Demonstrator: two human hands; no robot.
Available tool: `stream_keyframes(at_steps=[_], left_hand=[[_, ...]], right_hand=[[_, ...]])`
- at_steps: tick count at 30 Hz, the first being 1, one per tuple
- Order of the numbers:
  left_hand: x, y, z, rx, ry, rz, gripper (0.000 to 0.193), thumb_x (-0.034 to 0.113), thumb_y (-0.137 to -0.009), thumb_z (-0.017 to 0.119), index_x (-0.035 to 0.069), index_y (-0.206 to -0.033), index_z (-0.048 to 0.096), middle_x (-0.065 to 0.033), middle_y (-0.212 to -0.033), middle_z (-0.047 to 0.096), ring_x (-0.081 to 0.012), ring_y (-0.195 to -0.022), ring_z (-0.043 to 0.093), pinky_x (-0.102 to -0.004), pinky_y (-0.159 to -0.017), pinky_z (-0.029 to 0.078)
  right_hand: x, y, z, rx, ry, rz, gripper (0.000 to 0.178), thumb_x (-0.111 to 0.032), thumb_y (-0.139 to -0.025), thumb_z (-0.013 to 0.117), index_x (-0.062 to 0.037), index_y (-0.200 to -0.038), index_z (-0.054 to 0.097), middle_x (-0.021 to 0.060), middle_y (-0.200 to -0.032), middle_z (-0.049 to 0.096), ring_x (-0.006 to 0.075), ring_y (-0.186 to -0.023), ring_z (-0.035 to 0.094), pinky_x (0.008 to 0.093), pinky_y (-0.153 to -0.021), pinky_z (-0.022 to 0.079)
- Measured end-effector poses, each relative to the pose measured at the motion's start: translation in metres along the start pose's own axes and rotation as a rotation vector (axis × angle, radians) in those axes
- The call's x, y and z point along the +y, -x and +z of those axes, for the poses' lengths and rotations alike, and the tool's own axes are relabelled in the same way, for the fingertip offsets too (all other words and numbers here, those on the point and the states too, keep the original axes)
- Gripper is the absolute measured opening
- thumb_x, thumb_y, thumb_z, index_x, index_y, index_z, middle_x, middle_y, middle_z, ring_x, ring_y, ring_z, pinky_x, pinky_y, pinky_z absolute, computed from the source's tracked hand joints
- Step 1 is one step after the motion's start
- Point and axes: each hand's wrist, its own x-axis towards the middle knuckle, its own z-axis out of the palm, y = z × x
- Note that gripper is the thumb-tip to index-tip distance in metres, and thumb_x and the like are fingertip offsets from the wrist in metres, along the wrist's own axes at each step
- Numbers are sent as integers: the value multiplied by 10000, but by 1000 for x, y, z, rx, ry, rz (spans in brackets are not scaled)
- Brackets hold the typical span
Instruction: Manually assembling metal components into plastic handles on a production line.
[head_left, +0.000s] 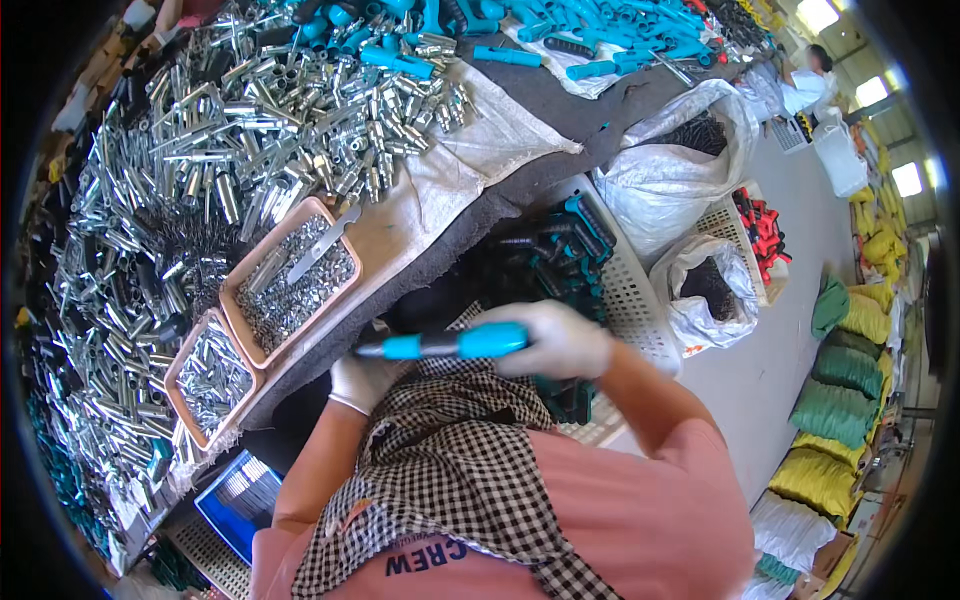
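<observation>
A teal-and-black rod-shaped tool handle (440, 346) lies level across my lap, slightly blurred. My right hand (555, 340), in a white glove, is closed round its thick teal end. At the thinner, darker end, my left hand (365, 382), also gloved in white, is closed against it; its fingers are partly hidden. Just left of my hands, two tan trays sit on the table edge. The larger tray (357, 268) holds small metal parts with a flat metal blade (318, 250) on top; the smaller tray (190, 425) holds short metal pins.
Heaped metal fittings (230, 140) cover the table, with teal handles (600, 40) piled at its far end. Beside my right arm stands a white perforated crate (640, 300) with dark teal parts. White sacks (645, 200) and a crate of red-black parts (765, 235) stand beyond.
</observation>
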Motion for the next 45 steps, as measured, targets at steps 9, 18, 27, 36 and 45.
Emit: stream_keyframes(at_steps=[9,18,27,36,45], left_hand=[[6,20,19,362,-1592,202,355,245,-975,544,-68,-1100,657,-153,-979,719,-203,-916,679,-310,-820,521],[-10,27,-10,392,-1877,194,361,286,-952,573,-41,-1066,673,-196,-982,707,-266,-924,670,-346,-860,498],[-7,29,1,399,-1919,143,399,311,-950,561,-43,-1106,658,-212,-1013,696,-300,-960,668,-350,-881,487],[-14,16,8,385,-1992,65,369,293,-930,565,-24,-1087,669,-228,-1027,687,-348,-981,665,-378,-877,493],[-19,14,2,339,-2133,129,343,329,-914,554,45,-1056,683,-253,-1009,663,-396,-974,641,-433,-869,494]], right_hand=[[-33,99,-120,404,369,253,515,-81,-689,705,-38,-1198,633,135,-930,673,197,-829,638,332,-801,507],[7,-8,-85,294,485,252,427,-233,-749,694,-73,-1144,656,218,-987,681,388,-939,651,426,-848,510],[65,-107,-66,161,510,386,387,-269,-720,678,60,-924,679,281,-931,667,404,-913,659,424,-827,519],[39,17,-114,425,87,226,429,-70,-774,686,-22,-1196,633,31,-781,640,120,-662,609,293,-614,509],[106,-3,-197,567,407,490,297,-245,-718,693,-30,-922,701,161,-775,688,255,-715,670,378,-697,527]])
